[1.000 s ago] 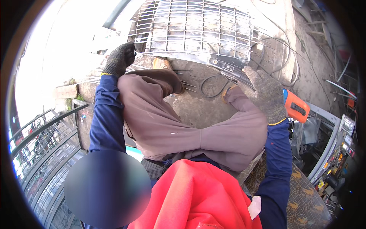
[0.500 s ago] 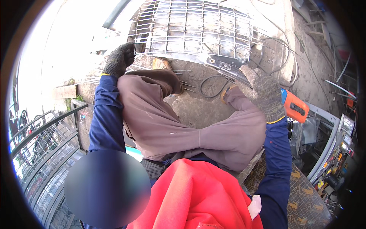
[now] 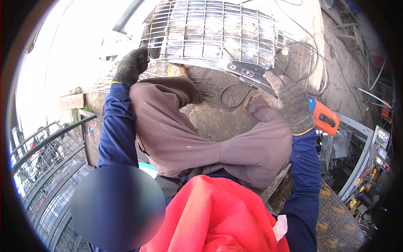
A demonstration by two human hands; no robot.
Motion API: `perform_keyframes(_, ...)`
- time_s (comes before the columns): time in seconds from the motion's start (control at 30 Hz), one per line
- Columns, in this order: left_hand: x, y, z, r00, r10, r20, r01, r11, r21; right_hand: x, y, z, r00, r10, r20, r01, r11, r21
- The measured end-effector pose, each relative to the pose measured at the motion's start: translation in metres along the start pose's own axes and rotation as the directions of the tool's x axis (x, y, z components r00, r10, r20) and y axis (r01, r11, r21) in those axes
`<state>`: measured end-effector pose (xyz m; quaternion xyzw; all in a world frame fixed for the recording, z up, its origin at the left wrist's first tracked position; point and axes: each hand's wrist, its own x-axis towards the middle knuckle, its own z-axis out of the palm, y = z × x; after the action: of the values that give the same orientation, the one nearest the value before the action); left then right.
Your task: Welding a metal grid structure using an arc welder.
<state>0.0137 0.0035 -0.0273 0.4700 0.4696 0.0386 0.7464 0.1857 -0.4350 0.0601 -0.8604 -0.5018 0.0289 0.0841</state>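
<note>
My left hand [image 3: 131, 66], in a dark knitted glove, is at the lower left corner of a metal wire grid [image 3: 204, 40]. Its fingers are curled, and what they hold, if anything, is hidden. A long power tool, with a black front [image 3: 252, 77] and an orange rear [image 3: 324, 117], lies slantwise below the grid's right corner. My right hand [image 3: 289, 98], in a grey knitted glove, is closed around its middle. The tool's front end is close to the grid's near edge. Beneath the grid is a shiny, curved metal sheet [image 3: 184, 26].
Dark cables [image 3: 228, 98] loop over the ground near my feet. Thin rods [image 3: 205, 93] stick out beside my left shoe. A wooden block [image 3: 71, 101] and a metal rack [image 3: 54, 176] stand at left. Scattered tools [image 3: 365, 185] and metal rails [image 3: 357, 168] are at right.
My hands, the power tool and the grid hold nearly the same places. Only the view has shifted slightly at the left side.
</note>
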Motion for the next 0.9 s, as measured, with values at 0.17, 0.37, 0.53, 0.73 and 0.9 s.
perform_keyframes(0.17, -0.003, 0.001, 0.004, 0.999, 0.001, -0.032, -0.002, 1.0, -0.01, 0.0, 0.005, 0.006, 0.997, -0.046, -0.059, 0.042, 0.997, -0.061)
perform_keyframes(0.37, -0.006, 0.002, 0.008, 0.999, 0.006, -0.044, -0.006, 1.0, -0.008, 0.0, 0.006, 0.006, 0.997, -0.063, -0.047, 0.06, 0.995, -0.076)
perform_keyframes(0.53, 0.002, -0.001, -0.003, 1.0, 0.007, 0.005, -0.007, 0.999, -0.038, 0.001, 0.004, 0.005, 0.999, -0.043, -0.032, 0.041, 0.997, -0.061)
perform_keyframes(0.73, -0.001, 0.001, 0.003, 1.0, 0.007, -0.016, -0.007, 1.0, -0.014, 0.002, 0.001, 0.003, 1.0, 0.011, 0.015, -0.011, 1.0, 0.008)
perform_keyframes(0.9, 0.002, -0.002, -0.001, 1.0, 0.014, -0.012, -0.014, 1.0, -0.006, 0.003, -0.002, 0.002, 1.0, 0.02, 0.01, -0.02, 1.0, 0.016)
